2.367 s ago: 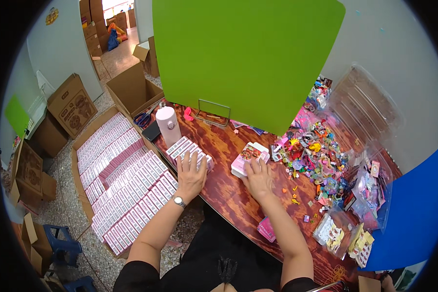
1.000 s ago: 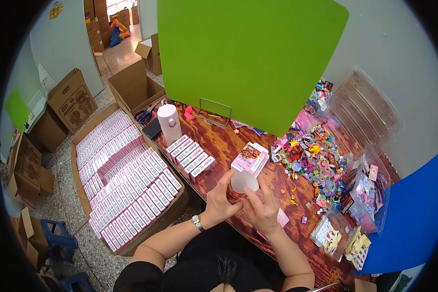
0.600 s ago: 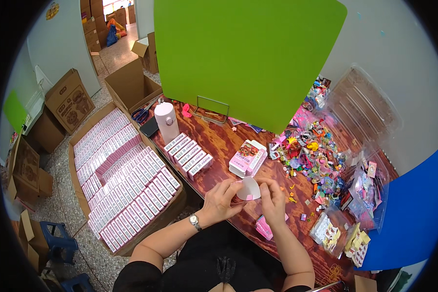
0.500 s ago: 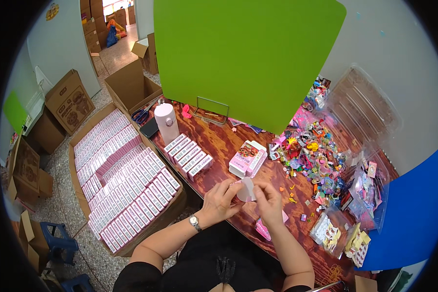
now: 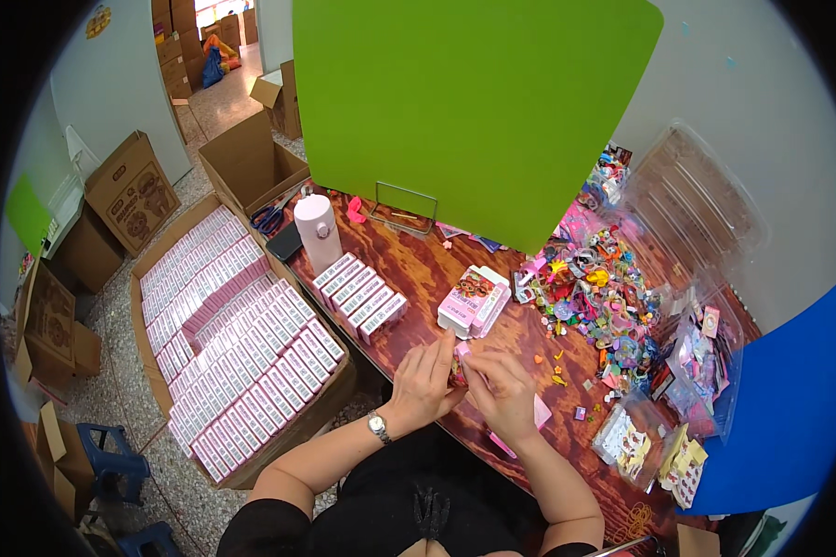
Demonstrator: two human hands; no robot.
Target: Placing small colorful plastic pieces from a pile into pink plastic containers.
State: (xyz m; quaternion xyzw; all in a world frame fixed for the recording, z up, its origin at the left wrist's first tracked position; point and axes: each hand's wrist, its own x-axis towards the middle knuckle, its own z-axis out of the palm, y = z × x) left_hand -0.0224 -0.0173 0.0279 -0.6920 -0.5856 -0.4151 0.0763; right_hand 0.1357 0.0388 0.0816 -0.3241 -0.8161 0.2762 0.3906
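Observation:
Between my two hands, close to the table's near edge, is a small pink box [image 5: 462, 351], mostly covered by my fingers. My left hand [image 5: 422, 385], with a wristwatch above it, is closed around its left side. The fingers of my right hand [image 5: 502, 385] pinch at its upper end, where a bit of pink flap shows. Just beyond my hands lie pink-and-white printed cartons [image 5: 474, 302], one overlapping another. Partly hidden by my right wrist, another pink package [image 5: 541, 411] rests on the table.
A row of packed boxes [image 5: 358, 297] stands on the left beside a pale pink bottle [image 5: 318, 232]. Further left, a large carton [image 5: 344, 388] holds many such boxes. Colourful trinkets [image 5: 604, 297] are heaped at right, near clear plastic trays [image 5: 636, 436]. A green board [image 5: 464, 111] rises behind.
The white rounded flap that stood up between my hands is out of sight; a pink bit shows there now. My right hand has shifted slightly left, closer to my left hand.

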